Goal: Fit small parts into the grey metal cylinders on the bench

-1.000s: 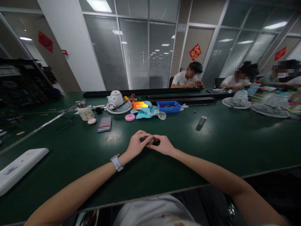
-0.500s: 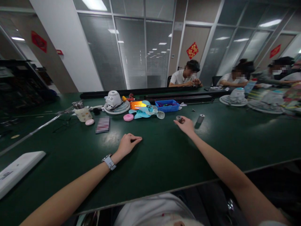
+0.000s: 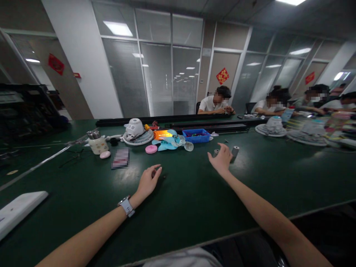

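Head view: right hand (image 3: pixel 221 162), grip parted wide at the small metal piece (image 3: pixel 216 151) on the bench (image 3: pixel 189 207), just left of the upright grey cylinder (image 3: pixel 235 151), which a sideways nudge could topple; left hand (image 3: pixel 147 181) loosely curled, cannot tell whether holding anything.

Tabletop (image 3: pixel 178 215): we see smooth surface, semi-gloss, patched with soft glare. Cylinder (image 3: pixel 235 151): metallic-looking, soft sheen. Small round part (image 3: pixel 216 151): dull metallic look. Fan housing (image 3: pixel 135 128): we read smooth plastic. Pale blue blades (image 3: pixel 167 144): smooth plastic. Tray (image 3: pixel 198 139): plastic. Flask lid (image 3: pixel 93 134): polished metal; flask body (image 3: pixel 96 146): smooth, material we cannot tell. Watch strap (image 3: pixel 128 207): matt, rubber-like. Panes (image 3: pixel 157 81): glossy glass, bright reflections. Wall hanging (image 3: pixel 222 76): paper-like.
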Demonstrator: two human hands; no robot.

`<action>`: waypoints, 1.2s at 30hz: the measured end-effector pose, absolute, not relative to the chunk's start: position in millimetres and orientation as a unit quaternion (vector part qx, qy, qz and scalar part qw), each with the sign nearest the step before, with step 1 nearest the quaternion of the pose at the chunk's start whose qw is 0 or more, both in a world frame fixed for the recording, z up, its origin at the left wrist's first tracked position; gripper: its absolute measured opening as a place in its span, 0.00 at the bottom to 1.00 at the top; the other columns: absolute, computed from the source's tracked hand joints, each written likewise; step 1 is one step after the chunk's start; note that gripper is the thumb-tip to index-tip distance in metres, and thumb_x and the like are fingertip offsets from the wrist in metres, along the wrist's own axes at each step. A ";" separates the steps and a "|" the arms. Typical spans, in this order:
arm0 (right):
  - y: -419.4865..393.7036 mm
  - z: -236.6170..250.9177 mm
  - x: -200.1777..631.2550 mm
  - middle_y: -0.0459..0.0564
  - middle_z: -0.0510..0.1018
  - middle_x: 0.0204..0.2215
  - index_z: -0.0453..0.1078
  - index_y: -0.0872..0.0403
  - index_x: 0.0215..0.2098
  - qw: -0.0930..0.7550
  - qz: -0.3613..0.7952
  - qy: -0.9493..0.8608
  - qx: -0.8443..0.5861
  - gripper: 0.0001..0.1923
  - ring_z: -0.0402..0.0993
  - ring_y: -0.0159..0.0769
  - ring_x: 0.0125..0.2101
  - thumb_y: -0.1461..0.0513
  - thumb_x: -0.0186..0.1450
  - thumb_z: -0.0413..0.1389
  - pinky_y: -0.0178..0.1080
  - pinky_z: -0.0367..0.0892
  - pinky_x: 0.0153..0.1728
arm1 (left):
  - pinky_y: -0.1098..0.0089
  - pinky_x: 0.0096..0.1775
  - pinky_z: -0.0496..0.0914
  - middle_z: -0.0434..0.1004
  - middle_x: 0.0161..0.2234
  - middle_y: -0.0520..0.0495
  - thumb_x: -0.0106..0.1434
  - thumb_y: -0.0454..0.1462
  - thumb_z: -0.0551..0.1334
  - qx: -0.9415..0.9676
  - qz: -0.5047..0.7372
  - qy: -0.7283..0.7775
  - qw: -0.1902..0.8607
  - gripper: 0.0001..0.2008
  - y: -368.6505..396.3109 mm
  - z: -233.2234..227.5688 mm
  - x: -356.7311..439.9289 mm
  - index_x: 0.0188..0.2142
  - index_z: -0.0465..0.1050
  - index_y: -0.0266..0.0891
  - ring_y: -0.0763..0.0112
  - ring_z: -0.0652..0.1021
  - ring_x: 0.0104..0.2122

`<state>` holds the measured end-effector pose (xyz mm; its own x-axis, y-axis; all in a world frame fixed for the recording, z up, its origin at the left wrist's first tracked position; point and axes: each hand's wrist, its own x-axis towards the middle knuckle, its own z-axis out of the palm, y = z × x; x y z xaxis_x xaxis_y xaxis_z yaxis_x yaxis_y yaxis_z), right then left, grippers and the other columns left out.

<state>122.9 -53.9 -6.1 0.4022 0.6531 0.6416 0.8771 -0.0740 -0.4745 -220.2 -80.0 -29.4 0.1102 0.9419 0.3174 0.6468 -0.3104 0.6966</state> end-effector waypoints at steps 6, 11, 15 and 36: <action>-101.0 -8.8 15.4 0.54 0.60 0.66 0.61 0.49 0.64 0.266 0.033 -0.883 -0.386 0.24 0.56 0.42 0.65 0.57 0.70 0.50 0.50 0.55 0.62 | 0.62 0.39 0.70 0.77 0.38 0.42 0.64 0.53 0.52 0.653 0.452 0.564 0.227 0.25 -76.0 -35.3 -218.8 0.47 0.71 0.35 0.62 0.76 0.35; -107.4 -15.5 -18.7 0.55 0.59 0.67 0.62 0.52 0.65 0.183 0.098 -0.923 -0.325 0.23 0.53 0.43 0.66 0.60 0.72 0.47 0.51 0.55 0.62 | 0.61 0.40 0.71 0.76 0.38 0.42 0.63 0.52 0.54 0.651 0.463 0.555 0.233 0.22 -74.1 -38.8 -218.9 0.44 0.70 0.37 0.61 0.76 0.36; -101.0 -16.4 -18.1 0.55 0.71 0.59 0.70 0.56 0.58 0.201 0.104 -0.917 -0.329 0.19 0.65 0.42 0.60 0.62 0.71 0.49 0.47 0.60 0.60 | 0.60 0.40 0.70 0.76 0.37 0.42 0.63 0.53 0.54 0.655 0.463 0.552 0.229 0.22 -73.4 -39.4 -218.4 0.43 0.69 0.37 0.61 0.76 0.35; -43.1 15.1 169.9 0.52 0.80 0.48 0.76 0.53 0.51 0.280 -0.121 -0.632 -0.712 0.17 0.76 0.42 0.45 0.63 0.69 0.49 0.40 0.67 0.46 | 0.64 0.38 0.70 0.75 0.37 0.44 0.64 0.49 0.54 0.682 0.418 0.561 0.213 0.19 -76.8 -34.9 -219.9 0.43 0.70 0.38 0.64 0.76 0.35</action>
<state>169.9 -43.1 15.1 0.1712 0.8330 0.5261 0.9684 -0.0440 -0.2455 -219.9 -76.8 -34.9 0.0196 0.9433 0.3315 0.5871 -0.2792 0.7598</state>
